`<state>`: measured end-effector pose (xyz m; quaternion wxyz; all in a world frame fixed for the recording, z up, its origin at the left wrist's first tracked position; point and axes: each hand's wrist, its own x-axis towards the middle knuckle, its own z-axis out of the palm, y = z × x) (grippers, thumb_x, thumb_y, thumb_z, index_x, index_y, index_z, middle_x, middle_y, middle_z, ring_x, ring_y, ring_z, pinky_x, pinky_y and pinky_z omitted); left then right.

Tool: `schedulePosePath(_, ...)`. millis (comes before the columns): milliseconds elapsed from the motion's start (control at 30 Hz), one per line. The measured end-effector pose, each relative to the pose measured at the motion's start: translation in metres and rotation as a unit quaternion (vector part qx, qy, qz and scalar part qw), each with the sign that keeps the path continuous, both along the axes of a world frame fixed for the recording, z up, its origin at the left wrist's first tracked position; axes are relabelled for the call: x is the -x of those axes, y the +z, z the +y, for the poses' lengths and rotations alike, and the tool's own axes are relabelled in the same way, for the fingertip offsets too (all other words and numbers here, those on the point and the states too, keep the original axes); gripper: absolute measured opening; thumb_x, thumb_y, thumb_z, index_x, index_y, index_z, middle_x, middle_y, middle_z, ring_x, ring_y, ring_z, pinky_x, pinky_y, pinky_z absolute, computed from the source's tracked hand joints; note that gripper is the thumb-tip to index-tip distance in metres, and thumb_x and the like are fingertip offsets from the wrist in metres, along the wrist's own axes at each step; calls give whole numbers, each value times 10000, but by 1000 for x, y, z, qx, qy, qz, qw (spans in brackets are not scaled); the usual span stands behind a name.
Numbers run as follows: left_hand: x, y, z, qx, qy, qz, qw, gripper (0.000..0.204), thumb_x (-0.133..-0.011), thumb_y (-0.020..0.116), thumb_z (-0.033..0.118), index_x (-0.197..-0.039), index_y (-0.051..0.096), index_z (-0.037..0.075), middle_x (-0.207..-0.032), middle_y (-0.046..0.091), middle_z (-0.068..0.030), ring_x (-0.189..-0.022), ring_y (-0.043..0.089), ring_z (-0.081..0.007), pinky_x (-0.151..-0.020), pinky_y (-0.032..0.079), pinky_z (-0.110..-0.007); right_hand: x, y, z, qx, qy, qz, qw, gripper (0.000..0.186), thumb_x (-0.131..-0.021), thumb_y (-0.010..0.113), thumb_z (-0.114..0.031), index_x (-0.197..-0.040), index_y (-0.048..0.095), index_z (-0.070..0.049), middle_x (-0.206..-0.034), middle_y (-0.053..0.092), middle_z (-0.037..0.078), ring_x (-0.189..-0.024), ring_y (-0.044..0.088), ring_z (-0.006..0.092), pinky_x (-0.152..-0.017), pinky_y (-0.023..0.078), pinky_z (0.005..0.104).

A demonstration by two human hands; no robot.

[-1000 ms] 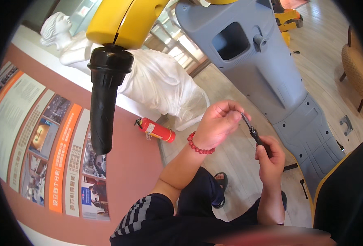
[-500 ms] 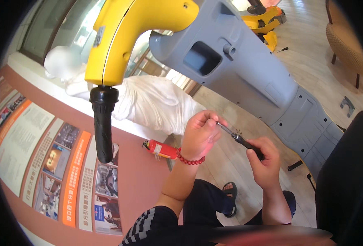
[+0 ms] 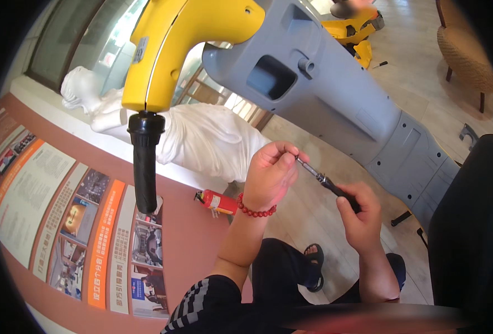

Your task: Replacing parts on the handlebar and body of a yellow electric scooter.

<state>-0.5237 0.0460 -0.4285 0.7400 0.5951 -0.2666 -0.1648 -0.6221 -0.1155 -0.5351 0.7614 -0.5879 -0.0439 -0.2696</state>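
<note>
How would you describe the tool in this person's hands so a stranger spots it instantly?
Find the big grey scooter body; below it are two hands. The slim screwdriver bridges them: left hand pinches its metal tip, right hand grips its black handle.

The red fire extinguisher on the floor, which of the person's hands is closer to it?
Left. The left hand, with its red bead bracelet, is just right of the fire extinguisher in the picture. The right hand, gripping the screwdriver handle, is further right.
</note>
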Motion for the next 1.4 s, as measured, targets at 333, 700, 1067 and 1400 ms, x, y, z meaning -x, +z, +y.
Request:
schedulePosePath(333,-4,2,0,0,-18,95,995,111,-978,543,125,-1030,606,50,-987,674,-134,-489,380,-22,-475,332,-188,4,1,0,18,-21,15,999,184,-828,624,-16,-1006,654,19,-813,583,104,-737,542,200,-664,410,287)
schedulePosePath(700,-20,-5,-2,3,-68,92,993,151,-987,532,144,-1060,613,40,-1029,658,-137,-503,359,-13,-498,325,-186,2,3,2,-21,-8,69,997,189,-837,624,-18,-1018,662,19,-792,559,56,-718,506,135,-631,382,255)
schedulePosePath(1067,-26,-13,7,-21,-35,67,997,149,-971,573,158,-1036,630,37,-986,672,-131,-486,335,-13,-461,294,-192,-6,-11,12,-42,11,82,996,184,-854,624,-33,-1025,661,24,-786,560,50,-710,508,121,-630,388,245)
schedulePosePath(1400,-37,45,9,29,22,-52,998,167,-997,520,152,-1090,612,49,-1006,665,-95,-496,343,-33,-488,322,-199,-57,37,29,-161,162,23,973,223,-907,602,-48,-1110,641,36,-805,591,-1,-658,503,52,-582,407,212)
